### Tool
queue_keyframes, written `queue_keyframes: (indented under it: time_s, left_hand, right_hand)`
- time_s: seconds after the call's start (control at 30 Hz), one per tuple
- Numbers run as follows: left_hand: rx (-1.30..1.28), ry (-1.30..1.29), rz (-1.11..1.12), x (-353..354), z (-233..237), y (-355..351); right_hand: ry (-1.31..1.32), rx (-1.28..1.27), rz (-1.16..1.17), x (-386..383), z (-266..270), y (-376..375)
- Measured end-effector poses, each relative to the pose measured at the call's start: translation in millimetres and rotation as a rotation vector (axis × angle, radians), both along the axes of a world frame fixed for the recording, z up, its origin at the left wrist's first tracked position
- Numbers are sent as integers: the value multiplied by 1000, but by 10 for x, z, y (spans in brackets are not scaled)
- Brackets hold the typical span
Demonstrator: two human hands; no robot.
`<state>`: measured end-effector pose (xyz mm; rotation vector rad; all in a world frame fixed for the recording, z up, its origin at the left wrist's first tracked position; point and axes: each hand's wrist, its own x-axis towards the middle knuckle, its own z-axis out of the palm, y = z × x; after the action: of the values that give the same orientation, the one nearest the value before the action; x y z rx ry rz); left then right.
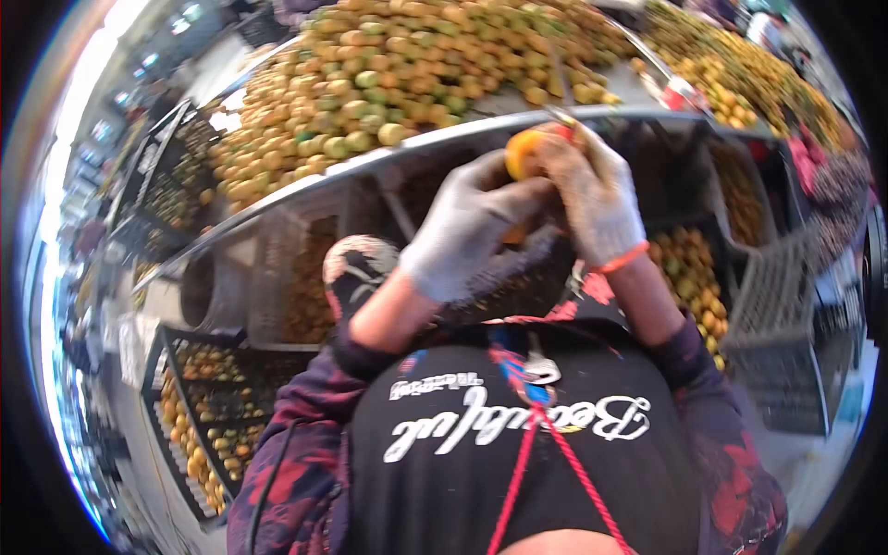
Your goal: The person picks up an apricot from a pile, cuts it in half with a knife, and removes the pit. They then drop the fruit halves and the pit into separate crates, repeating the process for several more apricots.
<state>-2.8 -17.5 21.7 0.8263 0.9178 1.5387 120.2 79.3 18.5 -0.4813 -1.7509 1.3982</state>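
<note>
Both of my hands wear pale knitted gloves with soiled fingers and meet in front of the table's edge. My left hand (456, 225) is closed around the near side of an orange fruit (524, 154). Beside it, my right hand (597, 185), with an orange cuff at the wrist, has its fingers bent over a small tool with red on its handle (564, 134), up against the fruit. The tool's tip is too small to make out. Beyond the hands, a large heap of orange and greenish fruit (398, 65) covers the tabletop.
The metal table edge (324, 176) curves across the view. Crates of fruit stand at lower left (217, 407) and right (694, 277). A grey crate (772, 296) leans at far right, near a person's patterned sleeve (837, 180). Behind my hands is a dark container.
</note>
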Motion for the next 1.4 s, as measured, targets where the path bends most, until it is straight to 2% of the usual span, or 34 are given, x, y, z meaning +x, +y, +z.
queue_keyframes:
  time_s: [0.07, 0.1, 0.17, 0.23, 0.3, 0.37, 0.43, 0.47, 0.53, 0.6, 0.63, 0.7, 0.73, 0.77, 0.83, 0.9, 0.97, 1.03, 1.07, 1.1, 1.13, 1.17, 1.2, 1.23, 1.3, 1.37, 1.4]
  left_hand:
    - [-35, 124, 59, -27, -13, 27]
    - [16, 73, 4, -12, 38, 11]
    - [6, 117, 70, 3, 4, 41]
    - [-43, 166, 87, -56, -35, 60]
    - [-75, 211, 86, -88, -71, 70]
    - [-68, 188, 62, -106, -63, 96]
    - [-146, 312, 62, -157, -65, 144]
    - [-146, 311, 61, -165, -93, 176]
    - [30, 252, 172, -159, -184, 219]
    - [44, 239, 138, -136, -194, 190]
    - [61, 231, 108, -119, -182, 181]
    - [66, 291, 112, -91, -122, 127]
    - [76, 356, 119, -81, -86, 103]
    - [89, 423, 124, -75, -71, 100]
    - [93, 371, 127, -59, -109, 86]
    - [90, 466, 168, -69, -85, 76]
    - [66, 403, 151, -94, -103, 70]
    - [46, 102, 47, -115, -96, 67]
    - [16, -27, 10, -127, -101, 62]
    - [18, -24, 9, -148, -135, 74]
    - [30, -59, -64, -168, -189, 88]
    - [40, -94, -138, -174, -216, 92]
    - [65, -74, -39, -47, -189, 114]
    - [66, -72, -40, -67, -194, 117]
    - [69, -110, -103, -146, -211, 128]
    - [74, -63, -56, -170, -231, 132]
    - [53, -88, -61, -179, -249, 135]
  right_hand:
    - [100, -296, 90, 41, 8, -38]
    - [120, -401, 112, 55, 40, -66]
    - [163, -643, 210, 86, 63, -72]
    - [185, -709, 199, 73, 31, -19]
    - [199, -895, 383, 106, -31, 79]
    - [212, -888, 393, 49, -73, 91]
    - [91, -499, 34, -87, -133, 61]
    - [25, -334, -9, -87, -193, 104]
    - [27, -271, -8, -120, -263, 137]
    - [15, -169, -16, -118, -273, 115]
    - [11, -171, -19, -88, -226, 99]
    - [-11, -476, 134, -27, -105, 56]
    - [58, -632, 199, -25, -76, 46]
    - [59, -630, 196, -3, -70, 63]
    - [49, -854, 336, 61, -67, 85]
    - [43, -879, 277, 3, -33, 28]
    - [66, -920, 231, -4, 12, -23]
    - [54, -853, 267, -23, -105, 9]
    - [74, -611, 155, -88, -168, 5]
    - [91, -370, 44, -126, -226, 10]
    - [-7, -81, -11, -102, -247, 82]
    - [-6, -81, -12, -66, -252, 120]
    - [-62, 74, -39, -35, -215, 143]
    - [-117, 228, -65, 1, -175, 163]
    - [-212, 585, -302, 96, -79, 224]
    - [-278, 813, -473, 228, 20, 324]
    - [-228, 719, -449, 300, 85, 327]
